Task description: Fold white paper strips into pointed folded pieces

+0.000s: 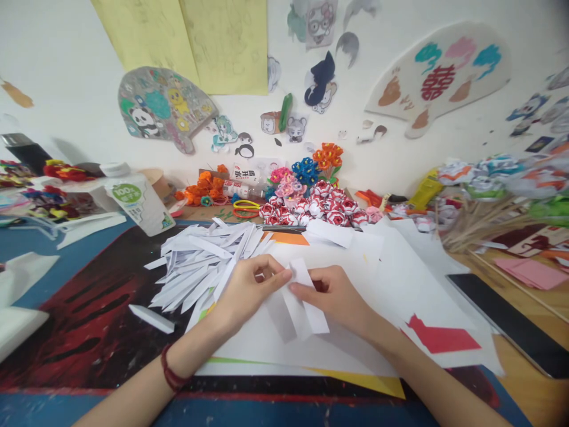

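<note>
The white paper strip (316, 320) is narrow, plain and matte, with straight edges. It appears doubled: one length slants from upper left to lower right, catching the light, while a second, slightly greyer length hangs beside it and spreads away toward the bottom. Whether these are one folded piece or two layers cannot be told. It is held up between the two hands, above the middle of the white sheets (347, 350), where a soft grey shadow falls just to its left.

The left hand (253, 283) pinches the strip near its upper part, the thumb pressed flat along the edge and the fingers curled. The right hand (332, 290) grips it from the other side, thumb on the front face and fingers bent behind. The two thumb tips are close together. A dark red bracelet (169, 369) circles the left wrist.

Beyond the left hand spreads a loose pile of folded strips (200, 261), white and pointed at some ends; a single folded strip (152, 319) lies apart on the dark mat (102, 320). To the right are a red paper scrap (442, 337) and a black phone (511, 320). Behind, red-and-white flowers (320, 204) cluster near a white bottle (137, 198).
</note>
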`<state>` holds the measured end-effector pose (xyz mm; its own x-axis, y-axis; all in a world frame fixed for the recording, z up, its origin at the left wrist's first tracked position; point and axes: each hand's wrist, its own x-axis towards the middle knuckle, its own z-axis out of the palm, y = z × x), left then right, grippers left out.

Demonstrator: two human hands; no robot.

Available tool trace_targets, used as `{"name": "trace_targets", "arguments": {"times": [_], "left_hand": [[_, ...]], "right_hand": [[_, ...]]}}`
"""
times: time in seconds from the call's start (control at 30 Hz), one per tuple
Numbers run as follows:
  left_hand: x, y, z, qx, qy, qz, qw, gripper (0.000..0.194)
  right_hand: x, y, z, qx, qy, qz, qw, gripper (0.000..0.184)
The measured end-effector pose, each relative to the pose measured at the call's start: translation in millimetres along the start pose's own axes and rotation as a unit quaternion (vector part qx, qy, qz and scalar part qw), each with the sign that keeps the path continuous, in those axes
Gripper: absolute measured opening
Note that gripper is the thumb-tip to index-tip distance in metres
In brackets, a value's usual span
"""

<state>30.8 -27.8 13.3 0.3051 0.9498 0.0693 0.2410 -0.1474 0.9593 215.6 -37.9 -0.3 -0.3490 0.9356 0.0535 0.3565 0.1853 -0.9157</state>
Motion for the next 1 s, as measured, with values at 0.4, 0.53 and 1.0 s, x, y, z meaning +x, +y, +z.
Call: {"name": "trace_targets", "arguments": {"times": [0.4,0.53,1.0], "left_hand": [[-2.2,0.5,0.7,0.085,0.021,0.044,0.995,0.030],[-2.0,0.8,-0.1,0.091,0.020,0.053,0.994,0.030],[-2.2,3.2,-1.6,0.097,0.028,0.065,0.993,0.023]], "right_hand": [[0.2,2.1,2.1,-0.016,0.038,-0.021,0.999,0.047],[1.3,2.4,2.4,-0.020,0.045,-0.025,0.998,0.047],[-2.0,-0.2,-0.2,-0.009,0.036,-0.019,0.999,0.040]]}}
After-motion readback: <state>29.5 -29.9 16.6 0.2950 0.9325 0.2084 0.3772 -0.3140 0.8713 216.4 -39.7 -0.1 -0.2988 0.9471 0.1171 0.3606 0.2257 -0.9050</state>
